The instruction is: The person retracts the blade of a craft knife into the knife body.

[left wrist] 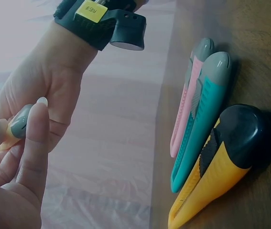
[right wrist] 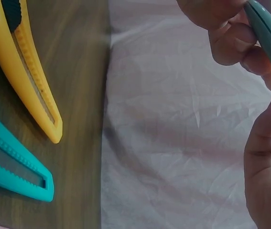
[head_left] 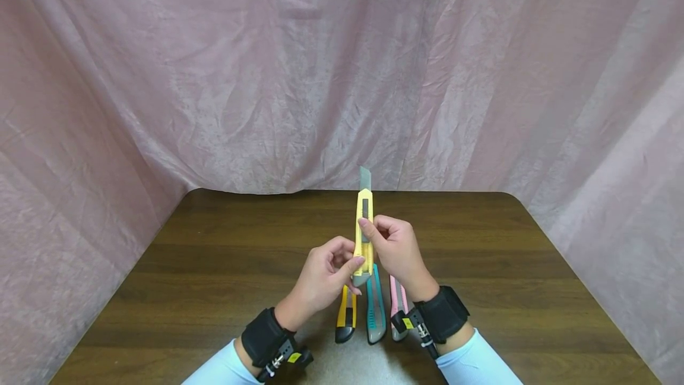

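Both hands hold a yellow utility knife [head_left: 364, 236] upright above the table, its grey blade [head_left: 365, 179] sticking out at the top. My left hand [head_left: 327, 275] pinches the knife's grey butt end [left wrist: 19, 122] between thumb and fingers. My right hand [head_left: 394, 248] grips the body, with its thumb on the dark slider [head_left: 365, 212]. Below the hands, on the table, lie a yellow-and-black knife [head_left: 346, 318], a teal knife [head_left: 376, 308] and a pink knife [head_left: 398, 308], side by side.
The dark wooden table [head_left: 214, 266] has rounded far corners and stands against a pink draped cloth [head_left: 299, 76] that falls around the back and sides. Black wrist straps [head_left: 440, 314] carry the cameras.
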